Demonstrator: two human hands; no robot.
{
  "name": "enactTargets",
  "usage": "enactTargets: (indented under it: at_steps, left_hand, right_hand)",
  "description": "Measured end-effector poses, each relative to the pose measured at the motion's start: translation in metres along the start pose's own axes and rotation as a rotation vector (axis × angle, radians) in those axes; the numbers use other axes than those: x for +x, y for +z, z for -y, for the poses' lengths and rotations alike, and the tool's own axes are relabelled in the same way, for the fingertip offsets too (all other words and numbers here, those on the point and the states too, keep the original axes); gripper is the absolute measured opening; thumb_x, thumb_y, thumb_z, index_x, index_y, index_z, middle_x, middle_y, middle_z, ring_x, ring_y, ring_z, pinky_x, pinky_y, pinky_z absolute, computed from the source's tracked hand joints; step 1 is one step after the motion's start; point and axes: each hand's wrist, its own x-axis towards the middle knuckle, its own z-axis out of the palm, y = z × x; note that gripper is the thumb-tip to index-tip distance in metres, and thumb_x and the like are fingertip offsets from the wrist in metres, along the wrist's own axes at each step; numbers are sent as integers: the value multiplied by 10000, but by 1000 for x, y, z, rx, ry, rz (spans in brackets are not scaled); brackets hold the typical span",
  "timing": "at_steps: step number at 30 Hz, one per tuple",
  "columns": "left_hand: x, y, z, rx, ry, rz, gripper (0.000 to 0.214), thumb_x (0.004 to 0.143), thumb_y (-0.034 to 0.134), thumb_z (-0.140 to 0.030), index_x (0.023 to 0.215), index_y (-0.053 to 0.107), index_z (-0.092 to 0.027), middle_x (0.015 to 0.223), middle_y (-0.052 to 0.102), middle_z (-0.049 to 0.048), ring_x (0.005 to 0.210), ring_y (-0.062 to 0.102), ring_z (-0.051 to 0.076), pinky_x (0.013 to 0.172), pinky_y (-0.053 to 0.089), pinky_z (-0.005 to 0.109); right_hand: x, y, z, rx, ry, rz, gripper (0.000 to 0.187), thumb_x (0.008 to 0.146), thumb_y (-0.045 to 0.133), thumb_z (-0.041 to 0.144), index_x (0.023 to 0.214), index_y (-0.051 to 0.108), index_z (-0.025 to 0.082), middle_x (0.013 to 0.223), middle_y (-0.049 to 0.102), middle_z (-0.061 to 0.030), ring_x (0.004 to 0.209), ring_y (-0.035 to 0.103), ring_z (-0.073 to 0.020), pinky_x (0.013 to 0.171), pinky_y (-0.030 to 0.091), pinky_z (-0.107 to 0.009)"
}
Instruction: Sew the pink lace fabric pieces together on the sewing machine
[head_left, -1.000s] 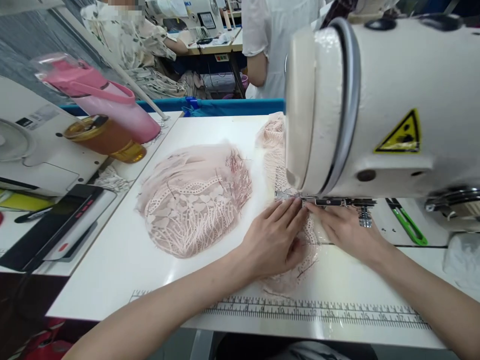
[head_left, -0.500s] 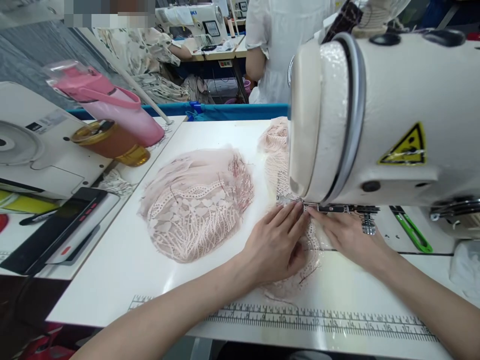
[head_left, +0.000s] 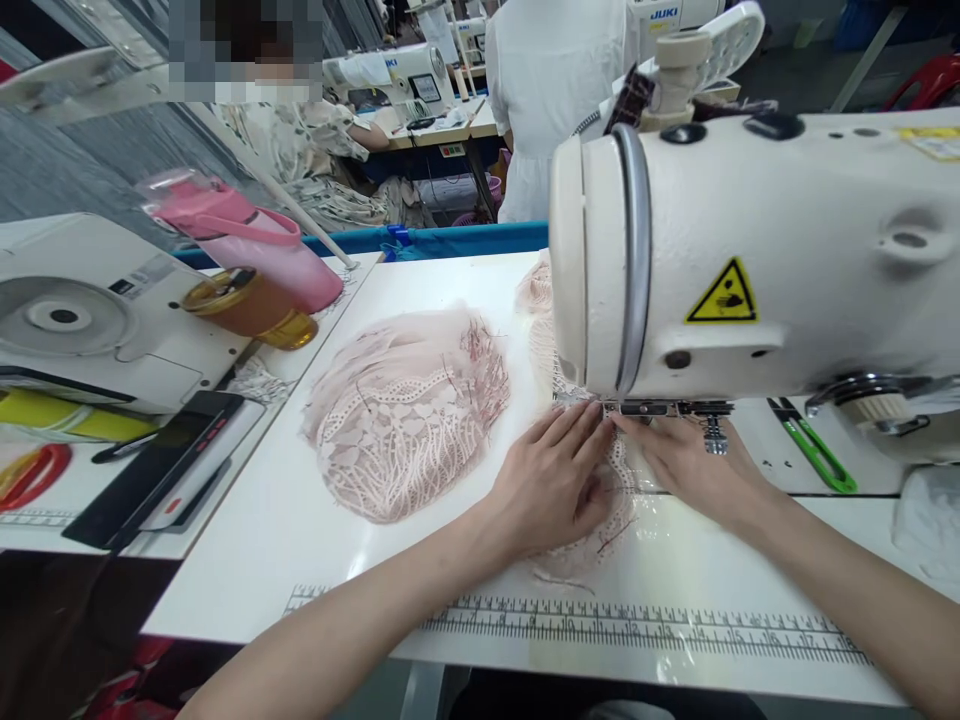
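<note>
Under the head of the white sewing machine (head_left: 795,200) lies a pale pink lace piece (head_left: 621,505). My left hand (head_left: 551,485) rests flat on it, fingers stretched toward the presser foot area; it is open. My right hand (head_left: 697,465) lies on the right side of the lace, with the index finger extended to its edge close to the left fingertips. It looks open, though the machine head hides part of its fingers. The needle itself is hard to make out. A second pink lace bundle (head_left: 405,430) with loose reddish threads sits to the left.
Green-handled thread snips (head_left: 817,450) lie right of my right hand. A printed ruler (head_left: 637,625) runs along the front edge. At left stand a pink bottle (head_left: 255,245), an amber cup (head_left: 255,305) and another machine (head_left: 97,310). Two people are beyond the table.
The view has shifted, showing more of the machine's top and right side. Both hands keep nearly the same place on the lace, which looks drawn slightly toward the machine.
</note>
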Motion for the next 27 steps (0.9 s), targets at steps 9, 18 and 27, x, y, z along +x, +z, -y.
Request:
enactTargets:
  at_steps: [9, 18, 27]
  left_hand:
    - [4, -20, 0, 74, 59, 58, 492, 909, 434, -328, 1343, 484, -101, 1380, 517, 129, 1283, 484, 263, 1076, 392, 424]
    - [-49, -51, -19, 115, 556, -21, 146, 923, 513, -237, 958, 628, -156, 1021, 690, 77, 888, 635, 191, 544, 454, 265]
    - [-18, -66, -13, -148, 59, 157, 143, 944, 485, -292, 951, 533, -157, 774, 600, 10, 601, 560, 123, 496, 406, 232]
  right_hand:
    - [4, -13, 0, -188, -252, 33, 363, 837, 344, 23, 976, 622, 209, 980, 688, -27, 815, 598, -158, 789, 451, -336]
    - [1, -15, -4, 87, -444, 177, 248, 755, 401, 93, 907, 570, 194, 932, 631, -41, 878, 510, -175, 707, 370, -305]
    - [2, -16, -4, 180, -452, 109, 91, 846, 461, 173, 802, 538, 193, 886, 626, -19, 844, 519, -151, 600, 325, -279]
